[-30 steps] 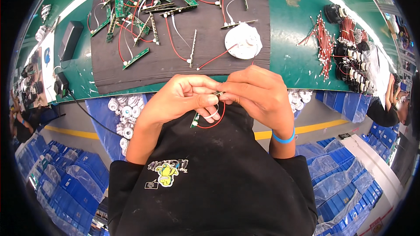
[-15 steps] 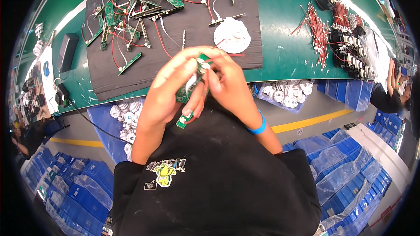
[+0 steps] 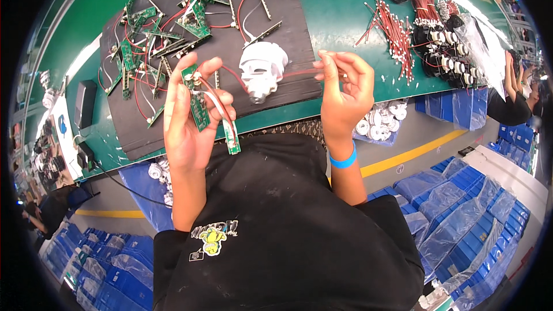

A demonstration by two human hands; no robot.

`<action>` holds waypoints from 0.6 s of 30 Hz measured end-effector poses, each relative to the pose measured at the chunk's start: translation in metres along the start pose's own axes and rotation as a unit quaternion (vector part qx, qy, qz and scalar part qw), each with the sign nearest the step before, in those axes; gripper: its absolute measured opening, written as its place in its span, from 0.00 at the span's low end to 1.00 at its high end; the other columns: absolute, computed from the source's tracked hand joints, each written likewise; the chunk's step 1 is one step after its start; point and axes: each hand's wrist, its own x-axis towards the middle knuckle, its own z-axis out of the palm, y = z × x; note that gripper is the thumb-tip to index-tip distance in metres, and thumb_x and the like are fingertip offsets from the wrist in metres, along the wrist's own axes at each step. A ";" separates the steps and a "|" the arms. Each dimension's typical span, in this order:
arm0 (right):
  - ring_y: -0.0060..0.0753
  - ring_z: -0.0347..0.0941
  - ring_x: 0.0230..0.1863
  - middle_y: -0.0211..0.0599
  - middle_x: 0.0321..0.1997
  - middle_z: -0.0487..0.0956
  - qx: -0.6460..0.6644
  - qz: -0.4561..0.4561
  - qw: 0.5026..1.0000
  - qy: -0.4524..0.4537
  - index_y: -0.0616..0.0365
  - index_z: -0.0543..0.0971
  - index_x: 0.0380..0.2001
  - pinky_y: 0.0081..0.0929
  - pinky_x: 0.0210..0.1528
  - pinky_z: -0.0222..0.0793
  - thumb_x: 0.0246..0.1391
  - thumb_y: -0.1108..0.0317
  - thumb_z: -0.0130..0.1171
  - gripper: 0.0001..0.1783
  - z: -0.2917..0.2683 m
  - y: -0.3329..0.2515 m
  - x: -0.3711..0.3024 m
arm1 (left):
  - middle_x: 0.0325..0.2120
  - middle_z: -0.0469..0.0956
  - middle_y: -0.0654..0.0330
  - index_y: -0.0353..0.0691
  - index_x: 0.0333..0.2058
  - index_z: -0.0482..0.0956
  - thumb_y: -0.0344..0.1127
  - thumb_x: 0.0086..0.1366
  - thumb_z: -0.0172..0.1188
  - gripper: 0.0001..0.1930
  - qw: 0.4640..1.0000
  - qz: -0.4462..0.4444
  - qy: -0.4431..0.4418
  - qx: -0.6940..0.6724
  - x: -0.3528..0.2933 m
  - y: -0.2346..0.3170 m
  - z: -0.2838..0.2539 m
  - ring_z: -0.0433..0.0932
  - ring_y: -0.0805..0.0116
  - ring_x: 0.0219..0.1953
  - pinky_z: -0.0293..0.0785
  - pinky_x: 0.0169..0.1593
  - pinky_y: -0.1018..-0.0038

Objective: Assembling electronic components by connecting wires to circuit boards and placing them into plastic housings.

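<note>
My left hand (image 3: pixel 189 132) grips a green circuit board (image 3: pixel 199 108) between thumb and fingers. Red and white wires run from it to a smaller green board (image 3: pixel 231 138) dangling below. Off to the right, my right hand (image 3: pixel 348 95) pinches a thin red wire (image 3: pixel 302 72) drawn out level from a white plastic housing (image 3: pixel 266 64). This housing sits tilted between my hands, over the mat's near part; whether it touches the mat is unclear. Another stretch of red wire links it to the board side. The wire's end is hidden in my right fingertips.
A black mat (image 3: pixel 299 34) on the green table (image 3: pixel 340 20) bears a heap of wired circuit boards (image 3: pixel 196 20). Red wire bundles (image 3: pixel 394 37) and black-and-white round parts (image 3: pixel 446 55) lie at the right. Bags of white parts (image 3: pixel 380 124) and blue bins (image 3: pixel 461 224) stand below.
My hands have parted, the right one moving right with the red wire. The white housing, flat on the mat before, is now tilted and nearer me. The view has shifted slightly.
</note>
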 end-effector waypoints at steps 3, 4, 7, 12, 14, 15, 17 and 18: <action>0.31 0.77 0.36 0.45 0.37 0.79 0.213 0.150 0.965 -0.032 0.67 0.68 0.44 0.26 0.36 0.75 0.53 0.79 0.57 0.15 -0.004 -0.002 0.009 | 0.56 0.62 0.43 0.37 0.61 0.53 0.42 0.71 0.40 0.24 1.000 0.004 0.023 -0.007 -0.002 -0.003 0.000 0.77 0.64 0.36 0.78 0.36 0.67; 0.33 0.76 0.37 0.46 0.39 0.78 0.318 0.217 0.920 -0.069 0.66 0.68 0.45 0.27 0.36 0.75 0.54 0.79 0.56 0.15 -0.005 -0.001 0.010 | 0.56 0.62 0.43 0.37 0.61 0.53 0.42 0.71 0.40 0.24 1.000 0.003 0.025 -0.005 -0.002 -0.004 0.000 0.77 0.64 0.36 0.78 0.36 0.67; 0.31 0.76 0.37 0.45 0.38 0.77 0.311 0.215 0.924 -0.065 0.66 0.70 0.42 0.26 0.37 0.74 0.57 0.76 0.53 0.11 -0.004 0.000 0.003 | 0.57 0.61 0.43 0.36 0.59 0.56 0.40 0.71 0.39 0.22 0.999 0.008 0.048 0.003 -0.003 -0.007 -0.002 0.77 0.63 0.37 0.78 0.37 0.68; 0.24 0.76 0.28 0.41 0.30 0.79 0.073 0.265 0.919 -0.281 0.65 0.75 0.38 0.16 0.26 0.67 0.61 0.72 0.46 0.10 -0.026 -0.012 -0.027 | 0.56 0.63 0.42 0.34 0.58 0.57 0.39 0.70 0.41 0.22 0.997 -0.008 0.058 0.049 -0.016 -0.001 -0.017 0.78 0.63 0.35 0.78 0.37 0.67; 0.23 0.77 0.28 0.44 0.34 0.81 0.071 0.282 0.876 -0.384 0.66 0.76 0.41 0.15 0.24 0.68 0.63 0.70 0.44 0.13 -0.023 -0.009 -0.042 | 0.55 0.65 0.40 0.32 0.57 0.57 0.39 0.70 0.40 0.21 0.996 -0.056 0.041 0.052 -0.018 0.005 -0.021 0.79 0.63 0.33 0.79 0.35 0.67; 0.24 0.77 0.30 0.45 0.38 0.80 0.074 0.271 0.878 -0.387 0.65 0.74 0.41 0.16 0.25 0.69 0.64 0.70 0.43 0.12 -0.016 -0.009 -0.049 | 0.53 0.66 0.40 0.31 0.56 0.58 0.39 0.70 0.40 0.21 0.992 -0.071 0.062 0.079 -0.017 0.006 -0.021 0.78 0.66 0.28 0.78 0.28 0.71; 0.26 0.78 0.32 0.47 0.42 0.79 0.078 0.258 0.881 -0.389 0.64 0.73 0.41 0.17 0.26 0.70 0.64 0.70 0.42 0.12 0.000 -0.011 -0.060 | 0.53 0.67 0.39 0.31 0.56 0.58 0.39 0.70 0.40 0.21 0.992 -0.093 0.050 0.063 -0.019 0.014 -0.029 0.77 0.67 0.26 0.76 0.24 0.72; 0.26 0.77 0.36 0.45 0.45 0.78 0.123 0.288 0.864 -0.394 0.63 0.72 0.41 0.19 0.31 0.71 0.63 0.69 0.43 0.10 0.006 -0.011 -0.062 | 0.52 0.67 0.39 0.31 0.56 0.58 0.39 0.70 0.39 0.21 0.992 -0.113 0.040 0.044 -0.021 0.017 -0.031 0.76 0.69 0.23 0.74 0.20 0.74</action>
